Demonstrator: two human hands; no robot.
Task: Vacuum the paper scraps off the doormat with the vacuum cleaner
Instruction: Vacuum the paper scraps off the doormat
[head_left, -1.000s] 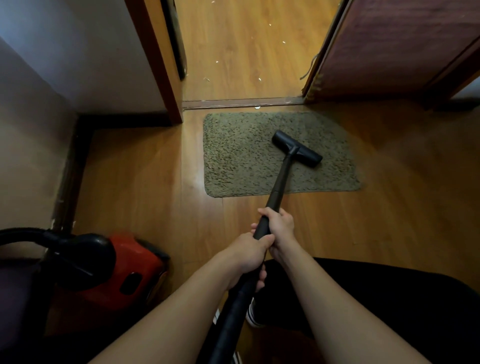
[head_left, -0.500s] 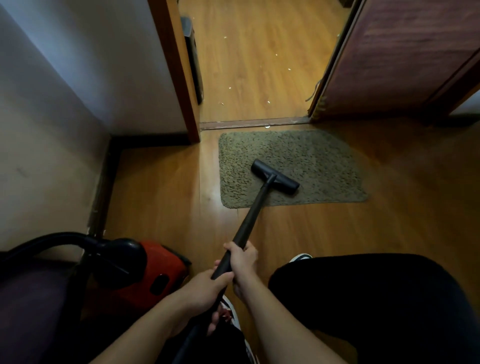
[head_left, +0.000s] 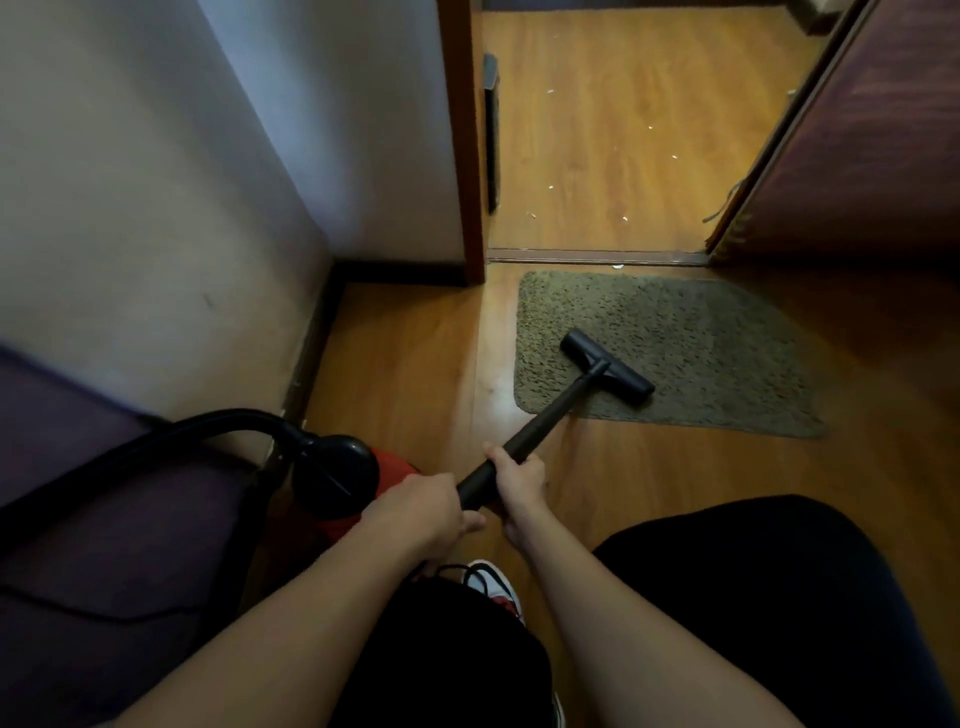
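Note:
A grey-green shaggy doormat lies on the wooden floor in front of a doorway. The black vacuum nozzle rests on the mat's near left part. Its black wand runs back to my hands. My right hand grips the wand further up, my left hand grips it lower down, close behind. The red and black vacuum body stands at my left with its hose arching leftward. One white scrap lies at the threshold; I see none on the mat.
Several white scraps dot the floor beyond the doorway. A brown door frame and white wall stand left of the mat, an open dark door to its right. A purple surface fills the lower left. My knees and a shoe are below.
The nozzle has been drawn back across the mat from its middle toward the near left edge. My hands pulled the wand closer and my view shifted back and left.

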